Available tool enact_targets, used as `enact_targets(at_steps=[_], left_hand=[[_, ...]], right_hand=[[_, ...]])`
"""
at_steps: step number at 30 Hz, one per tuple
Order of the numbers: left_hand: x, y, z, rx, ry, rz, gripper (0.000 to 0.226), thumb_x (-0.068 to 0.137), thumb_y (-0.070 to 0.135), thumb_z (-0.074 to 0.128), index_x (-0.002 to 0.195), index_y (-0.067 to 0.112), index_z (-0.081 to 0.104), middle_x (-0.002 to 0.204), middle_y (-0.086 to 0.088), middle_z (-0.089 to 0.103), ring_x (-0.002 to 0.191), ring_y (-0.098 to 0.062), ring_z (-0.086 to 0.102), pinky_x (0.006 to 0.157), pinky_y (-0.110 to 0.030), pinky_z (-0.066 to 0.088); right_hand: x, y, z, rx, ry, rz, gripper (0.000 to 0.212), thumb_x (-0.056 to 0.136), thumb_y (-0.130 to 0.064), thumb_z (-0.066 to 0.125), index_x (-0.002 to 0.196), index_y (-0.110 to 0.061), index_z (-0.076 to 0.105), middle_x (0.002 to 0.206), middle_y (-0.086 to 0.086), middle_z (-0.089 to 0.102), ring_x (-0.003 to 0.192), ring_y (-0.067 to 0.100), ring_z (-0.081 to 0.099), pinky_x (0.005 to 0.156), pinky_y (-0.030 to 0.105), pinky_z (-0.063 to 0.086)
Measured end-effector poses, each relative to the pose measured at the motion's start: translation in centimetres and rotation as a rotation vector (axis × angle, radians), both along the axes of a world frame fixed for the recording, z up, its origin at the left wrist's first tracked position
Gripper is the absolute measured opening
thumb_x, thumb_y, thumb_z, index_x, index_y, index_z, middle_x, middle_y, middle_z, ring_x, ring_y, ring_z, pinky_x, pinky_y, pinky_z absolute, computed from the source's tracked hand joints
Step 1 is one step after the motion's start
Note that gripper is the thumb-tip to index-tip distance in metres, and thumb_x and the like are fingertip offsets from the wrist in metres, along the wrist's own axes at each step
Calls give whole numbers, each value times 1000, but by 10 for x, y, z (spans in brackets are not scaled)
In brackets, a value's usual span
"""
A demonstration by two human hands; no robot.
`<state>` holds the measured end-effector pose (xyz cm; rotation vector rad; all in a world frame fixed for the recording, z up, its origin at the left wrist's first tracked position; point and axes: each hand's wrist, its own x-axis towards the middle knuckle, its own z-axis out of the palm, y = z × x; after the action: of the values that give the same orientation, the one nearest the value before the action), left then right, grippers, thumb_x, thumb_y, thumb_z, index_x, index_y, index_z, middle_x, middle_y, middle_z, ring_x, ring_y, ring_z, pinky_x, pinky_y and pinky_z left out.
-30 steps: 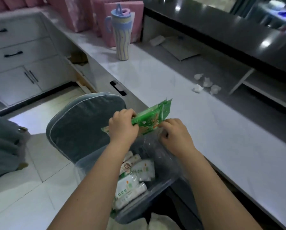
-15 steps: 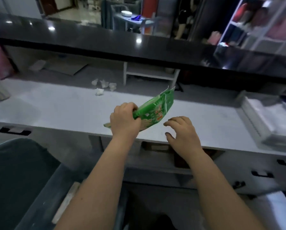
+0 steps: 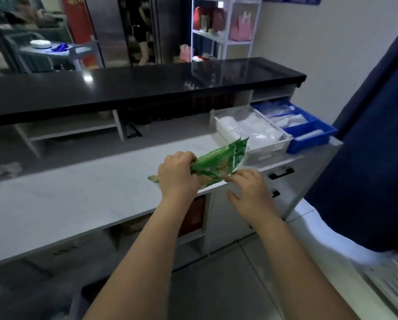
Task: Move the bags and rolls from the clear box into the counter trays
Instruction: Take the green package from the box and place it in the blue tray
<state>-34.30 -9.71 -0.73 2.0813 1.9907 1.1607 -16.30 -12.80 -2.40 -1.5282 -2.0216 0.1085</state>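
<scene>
White counter (image 3: 78, 195) runs left to right under a raised black ledge (image 3: 147, 86); open shelf bays sit between the two levels. Pale floor tiles below.

Left hand (image 3: 177, 176): fingers curled tight round the near end of the green packets (image 3: 218, 162). Packets are held in the air above the counter's front edge and tilted, with the far corner raised toward the trays. A short green end sticks out on the left side of the fist. How many packets are in the bunch cannot be told.

Right hand (image 3: 251, 190): fingers loosely bent, thumb spread, gripping nothing. Fingertips lie at the lower right edge of the packets; real contact cannot be confirmed.

White tray (image 3: 267, 148) stands at the right end of the counter and holds clear plastic bags. Blue tray (image 3: 309, 144) stands just beside it on the right, divided into compartments that hold more clear wrapped items. The packets' raised corner overlaps the white tray's near left corner in view.

Drawer fronts with black handles (image 3: 281, 173) under the trays. Dark blue cloth (image 3: 366, 146) hangs at far right. Crumpled white paper (image 3: 6, 169) on the counter at far left.
</scene>
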Motion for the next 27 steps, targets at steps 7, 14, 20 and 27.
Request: enact_targets(at_steps=[7, 14, 20, 27], left_hand=[[185, 51, -5, 24, -8, -144, 31, 68, 3, 63, 96, 15, 64, 92, -2, 64, 89, -27, 52, 76, -39, 43], [324, 84, -25, 3, 16, -265, 27, 67, 5, 64, 92, 15, 63, 91, -3, 64, 87, -26, 52, 72, -36, 41], [378, 142, -20, 75, 53, -295, 25, 71, 7, 67, 94, 13, 64, 92, -5, 65, 87, -28, 53, 71, -35, 37], [390, 267, 5, 145, 40, -213, 27, 69, 7, 66, 95, 13, 66, 93, -5, 65, 89, -30, 53, 73, -37, 39]], right_hand=[[171, 22, -7, -46, -21, -126, 28, 79, -12, 67, 107, -14, 66, 114, 5, 61, 114, 28, 45, 94, 43, 42], [303, 42, -23, -67, -31, -239, 27, 79, -13, 67, 106, -15, 66, 113, 3, 62, 110, 27, 46, 89, 36, 37], [365, 95, -25, -104, -136, -211, 31, 80, -15, 64, 111, -16, 63, 119, 2, 59, 114, 27, 43, 90, 37, 37], [387, 217, -6, -37, -321, -70, 27, 78, -11, 58, 105, -11, 62, 109, 7, 59, 108, 30, 46, 85, 43, 41]])
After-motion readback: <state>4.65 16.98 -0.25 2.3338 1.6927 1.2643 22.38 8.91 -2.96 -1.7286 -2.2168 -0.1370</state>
